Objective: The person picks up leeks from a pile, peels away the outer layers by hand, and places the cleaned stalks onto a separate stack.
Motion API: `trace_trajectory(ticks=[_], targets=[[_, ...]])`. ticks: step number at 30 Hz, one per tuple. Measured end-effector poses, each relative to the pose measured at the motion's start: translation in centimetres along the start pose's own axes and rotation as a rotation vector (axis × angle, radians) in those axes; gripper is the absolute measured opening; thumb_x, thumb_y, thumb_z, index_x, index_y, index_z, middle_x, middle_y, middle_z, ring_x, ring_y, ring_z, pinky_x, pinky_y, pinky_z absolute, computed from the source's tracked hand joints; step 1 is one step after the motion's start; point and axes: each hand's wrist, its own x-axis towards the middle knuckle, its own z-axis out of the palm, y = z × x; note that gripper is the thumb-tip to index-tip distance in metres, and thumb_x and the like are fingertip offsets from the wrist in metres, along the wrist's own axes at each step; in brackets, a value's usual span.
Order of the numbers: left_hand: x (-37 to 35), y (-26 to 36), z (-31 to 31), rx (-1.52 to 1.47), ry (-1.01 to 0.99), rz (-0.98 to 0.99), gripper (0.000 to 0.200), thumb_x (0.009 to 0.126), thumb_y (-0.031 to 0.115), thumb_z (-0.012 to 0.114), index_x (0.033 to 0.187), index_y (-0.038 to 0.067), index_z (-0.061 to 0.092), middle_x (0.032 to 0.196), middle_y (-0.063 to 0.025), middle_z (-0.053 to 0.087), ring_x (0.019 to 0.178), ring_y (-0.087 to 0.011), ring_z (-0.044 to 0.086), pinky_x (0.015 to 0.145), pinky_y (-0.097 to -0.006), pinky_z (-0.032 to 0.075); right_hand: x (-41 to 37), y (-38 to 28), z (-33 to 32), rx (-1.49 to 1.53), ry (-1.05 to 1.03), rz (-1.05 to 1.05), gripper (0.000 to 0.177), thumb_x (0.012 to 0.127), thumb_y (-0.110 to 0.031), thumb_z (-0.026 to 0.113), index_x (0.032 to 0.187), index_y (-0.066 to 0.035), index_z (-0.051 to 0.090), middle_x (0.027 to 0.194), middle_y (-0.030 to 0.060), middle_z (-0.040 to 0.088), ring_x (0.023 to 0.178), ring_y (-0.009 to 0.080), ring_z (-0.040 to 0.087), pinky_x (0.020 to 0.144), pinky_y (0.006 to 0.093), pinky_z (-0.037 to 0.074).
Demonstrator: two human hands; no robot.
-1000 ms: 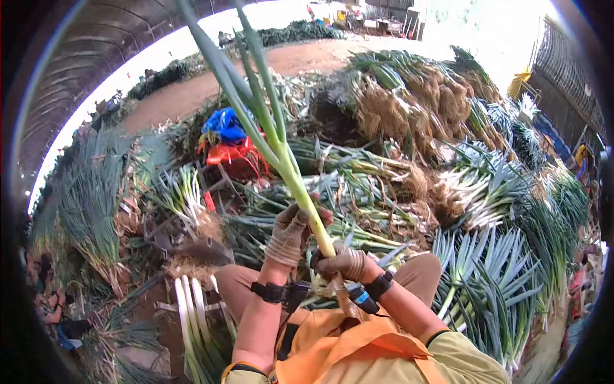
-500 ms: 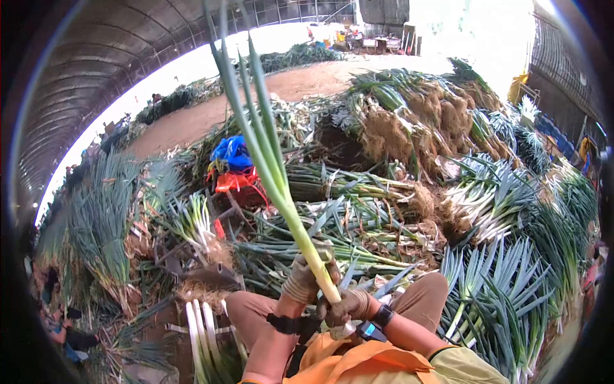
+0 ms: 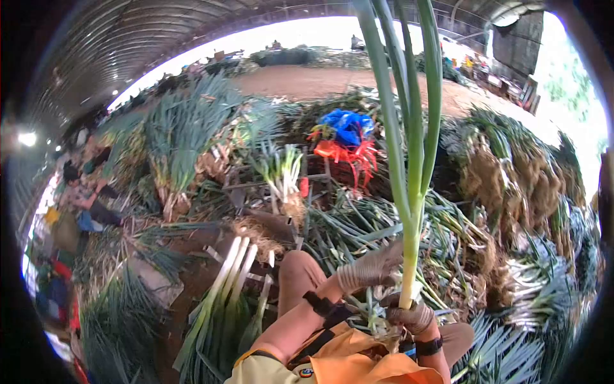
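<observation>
A long green onion (image 3: 412, 214) stands almost upright in front of me, its leaves running past the top edge of the view. My right hand (image 3: 412, 315), in a soiled glove, is closed round its pale lower end. Higher on the white stalk, my gloved left hand (image 3: 374, 264) is at its left side, the fingers curled against it and partly hidden behind it. The root end is mostly hidden by my right hand. Several green onions with clean white stems (image 3: 231, 265) lie to the left of my knee.
A low metal frame (image 3: 240, 195) carries a small onion bunch (image 3: 281, 169) and loose roots (image 3: 259, 242). Blue ties (image 3: 348, 127) and red ties (image 3: 352, 157) lie ahead. Rooty bundles (image 3: 511, 173) are piled at right. A person (image 3: 93, 192) is at far left.
My view has swung left, so the scene has shifted right. The green onion has gone from leaning left to nearly upright. My right hand still grips its lower end.
</observation>
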Motion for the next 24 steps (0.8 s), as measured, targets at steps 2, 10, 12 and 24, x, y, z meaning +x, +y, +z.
trace_trajectory(ticks=[2,10,12,24], targets=[[0.1,5.5,0.6,-0.488,0.066,0.167,0.093,0.065,0.034,0.073,0.135,0.010,0.015,0.130,-0.0077,0.035,0.115,-0.0193,0.041,0.096,-0.0325,0.034,1.3,0.5,0.7,-0.031,0.012,-0.025,0.030,0.064,-0.010,0.061,0.092,0.001,0.060,0.063,0.0025,0.055,0.052,0.0093,0.049,0.050,0.0226,0.041],[1.5,5.3,0.7,-0.607,0.546,0.014,0.032,0.079,0.020,0.061,0.106,0.007,0.049,0.072,-0.0020,0.053,0.052,-0.0072,0.046,0.052,-0.0230,0.042,2.1,1.2,0.3,-0.736,0.369,-0.743,0.024,0.071,-0.008,0.058,0.094,-0.006,0.052,0.076,0.0076,0.057,0.067,0.0284,0.056,0.055,0.0336,0.044],[2.2,5.4,0.8,-0.607,0.603,0.011,0.035,0.079,0.016,0.061,0.110,0.006,0.047,0.069,-0.0016,0.052,0.049,-0.0066,0.045,0.048,-0.0205,0.039,3.3,1.5,0.3,-0.496,0.360,-0.542,0.018,0.073,-0.012,0.057,0.089,-0.007,0.053,0.070,0.0068,0.056,0.061,0.0263,0.055,0.053,0.0333,0.043],[3.2,12.8,-5.1,-0.544,0.558,0.096,0.029,0.078,0.014,0.062,0.105,0.008,0.052,0.069,0.0000,0.051,0.052,-0.0028,0.045,0.044,-0.0156,0.037,2.6,30.5,-9.1,-0.761,0.363,0.420,0.044,0.079,-0.022,0.048,0.120,-0.007,0.046,0.120,0.0174,0.048,0.106,0.0290,0.050,0.088,0.0376,0.039]])
